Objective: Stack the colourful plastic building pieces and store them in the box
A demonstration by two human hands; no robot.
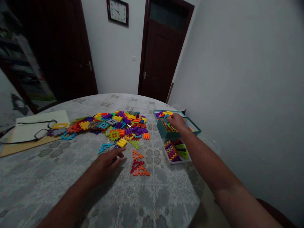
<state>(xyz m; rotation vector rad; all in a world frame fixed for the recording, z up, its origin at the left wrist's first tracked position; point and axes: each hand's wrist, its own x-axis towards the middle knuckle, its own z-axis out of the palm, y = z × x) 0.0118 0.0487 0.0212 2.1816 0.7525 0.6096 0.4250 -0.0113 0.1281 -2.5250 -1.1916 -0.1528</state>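
Note:
My right hand (177, 121) reaches over the teal box (163, 132), fingers pinched on what looks like a small blue building piece (167, 117), partly hidden by the fingers. Colourful pieces fill the box in rows. My left hand (108, 161) hovers low over or rests on the table, fingers loosely apart with nothing between them. Just beyond its fingertips lies a yellow ridged block (122, 142). To its right are orange triangular pieces (141, 171) and a red triangular piece (137, 165). A green triangular piece (135, 144) lies beside the pile.
A heap of mixed plastic building pieces (114, 122) spreads across the table's middle. In front of the teal box stands a clear tray (176, 162) of sorted pieces. Eyeglasses (41, 134) lie on a paper pad (28, 129) at left. A wall stands at right.

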